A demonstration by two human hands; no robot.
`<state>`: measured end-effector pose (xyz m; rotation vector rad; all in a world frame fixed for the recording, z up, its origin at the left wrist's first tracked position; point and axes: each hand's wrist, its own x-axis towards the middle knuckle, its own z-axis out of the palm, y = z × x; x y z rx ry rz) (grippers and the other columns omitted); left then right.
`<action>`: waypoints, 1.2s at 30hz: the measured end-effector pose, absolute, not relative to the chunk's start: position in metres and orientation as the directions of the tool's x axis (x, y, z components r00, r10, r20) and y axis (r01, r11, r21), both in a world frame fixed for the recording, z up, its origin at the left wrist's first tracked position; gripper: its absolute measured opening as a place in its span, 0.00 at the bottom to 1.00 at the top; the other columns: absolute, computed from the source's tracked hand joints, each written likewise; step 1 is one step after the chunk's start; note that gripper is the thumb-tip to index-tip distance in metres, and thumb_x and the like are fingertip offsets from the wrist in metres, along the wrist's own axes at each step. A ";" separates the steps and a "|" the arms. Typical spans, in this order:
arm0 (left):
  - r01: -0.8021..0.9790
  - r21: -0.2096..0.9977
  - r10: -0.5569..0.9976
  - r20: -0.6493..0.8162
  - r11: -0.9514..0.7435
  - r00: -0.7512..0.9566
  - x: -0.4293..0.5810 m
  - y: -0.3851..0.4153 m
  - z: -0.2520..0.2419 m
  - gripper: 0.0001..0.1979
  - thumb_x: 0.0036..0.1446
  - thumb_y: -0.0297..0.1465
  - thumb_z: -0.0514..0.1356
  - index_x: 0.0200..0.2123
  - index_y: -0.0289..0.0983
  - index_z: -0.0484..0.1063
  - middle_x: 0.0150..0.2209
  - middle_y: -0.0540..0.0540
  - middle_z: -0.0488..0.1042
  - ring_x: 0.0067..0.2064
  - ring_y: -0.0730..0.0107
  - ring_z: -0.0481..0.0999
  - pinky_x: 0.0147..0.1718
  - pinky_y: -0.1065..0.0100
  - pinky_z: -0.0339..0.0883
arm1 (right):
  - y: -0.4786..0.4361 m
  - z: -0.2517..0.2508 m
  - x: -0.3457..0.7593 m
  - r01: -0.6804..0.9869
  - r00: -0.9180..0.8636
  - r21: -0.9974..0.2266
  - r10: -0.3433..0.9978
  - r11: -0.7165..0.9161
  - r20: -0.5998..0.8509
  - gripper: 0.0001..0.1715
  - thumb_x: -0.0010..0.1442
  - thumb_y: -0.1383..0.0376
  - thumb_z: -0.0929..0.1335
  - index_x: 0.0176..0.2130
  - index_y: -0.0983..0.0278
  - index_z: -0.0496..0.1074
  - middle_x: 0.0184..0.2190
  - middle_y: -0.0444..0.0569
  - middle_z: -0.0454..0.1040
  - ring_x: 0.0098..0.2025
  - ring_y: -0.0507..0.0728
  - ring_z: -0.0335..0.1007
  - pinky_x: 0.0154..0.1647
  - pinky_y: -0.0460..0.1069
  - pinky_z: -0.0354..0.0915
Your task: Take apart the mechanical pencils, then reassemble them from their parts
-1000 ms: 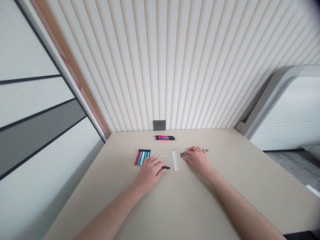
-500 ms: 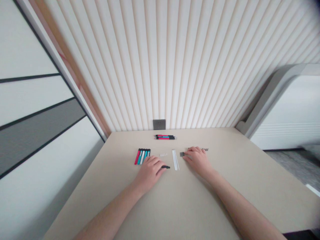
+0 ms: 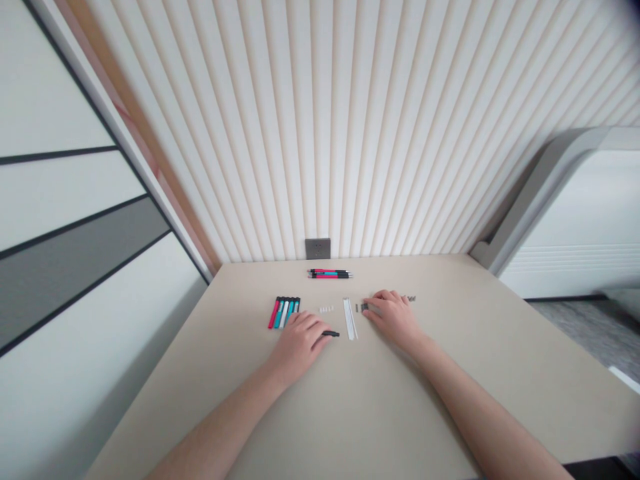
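Observation:
My left hand (image 3: 299, 341) lies on the beige table (image 3: 350, 400), fingers curled over a black pen part (image 3: 331, 333) whose tip sticks out to the right. Just beyond it lies a row of coloured pen barrels (image 3: 284, 313). My right hand (image 3: 392, 317) rests palm down with its fingertips pinched on small dark grey parts (image 3: 361, 307); more of these small parts (image 3: 411, 298) show past its knuckles. Between the hands lie thin white refill tubes (image 3: 349, 318) and several tiny white pieces (image 3: 326, 309).
Assembled red and teal pens (image 3: 330, 274) lie near the table's far edge, below a grey wall socket (image 3: 318, 249). A ribbed wall rises behind. A white and grey cabinet (image 3: 575, 220) stands to the right, panelled wall to the left.
My right hand has slid a little to the left, pushing the small dark grey parts nearer the white tubes. My left hand has stayed put.

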<state>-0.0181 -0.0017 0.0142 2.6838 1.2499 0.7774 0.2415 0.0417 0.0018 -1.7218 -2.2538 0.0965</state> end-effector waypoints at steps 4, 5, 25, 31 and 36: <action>0.695 0.279 0.737 0.405 -0.663 0.540 -0.018 -0.002 0.016 0.02 0.62 0.31 0.60 0.37 0.39 0.72 0.36 0.48 0.76 0.42 0.63 0.72 0.43 0.60 0.61 | 0.041 0.002 0.241 0.929 -0.239 -0.237 0.951 0.283 0.198 0.14 0.64 0.56 0.65 0.48 0.52 0.76 0.44 0.48 0.74 0.47 0.60 0.65 0.46 0.53 0.54; 0.696 0.281 0.740 0.401 -0.661 0.540 -0.018 -0.002 0.016 0.02 0.62 0.31 0.60 0.37 0.39 0.72 0.37 0.48 0.76 0.42 0.63 0.72 0.43 0.60 0.61 | 0.041 0.002 0.240 0.929 -0.239 -0.237 0.951 0.283 0.199 0.15 0.64 0.56 0.65 0.48 0.53 0.76 0.44 0.48 0.74 0.47 0.60 0.65 0.46 0.53 0.54; 0.707 0.296 0.760 0.369 -0.642 0.536 -0.018 -0.002 0.015 0.02 0.61 0.29 0.61 0.39 0.40 0.72 0.37 0.50 0.75 0.43 0.63 0.72 0.44 0.59 0.61 | 0.034 0.001 0.230 0.879 -0.359 -0.230 0.897 0.418 0.258 0.14 0.65 0.59 0.64 0.48 0.49 0.75 0.50 0.48 0.71 0.51 0.59 0.64 0.49 0.54 0.55; 0.708 0.289 0.756 0.375 -0.645 0.536 -0.018 -0.002 0.016 0.02 0.62 0.31 0.60 0.38 0.39 0.72 0.37 0.49 0.75 0.42 0.62 0.72 0.44 0.59 0.62 | 0.036 0.002 0.232 0.888 -0.334 -0.238 0.907 0.394 0.257 0.14 0.64 0.59 0.65 0.48 0.52 0.75 0.50 0.49 0.71 0.50 0.59 0.64 0.50 0.54 0.55; 0.704 0.286 0.751 0.380 -0.650 0.540 -0.018 -0.003 0.017 0.03 0.62 0.31 0.60 0.38 0.39 0.72 0.37 0.48 0.76 0.42 0.62 0.72 0.44 0.59 0.62 | 0.036 0.003 0.232 0.887 -0.330 -0.249 0.912 0.388 0.244 0.14 0.65 0.59 0.64 0.48 0.52 0.75 0.50 0.49 0.71 0.51 0.59 0.64 0.51 0.54 0.55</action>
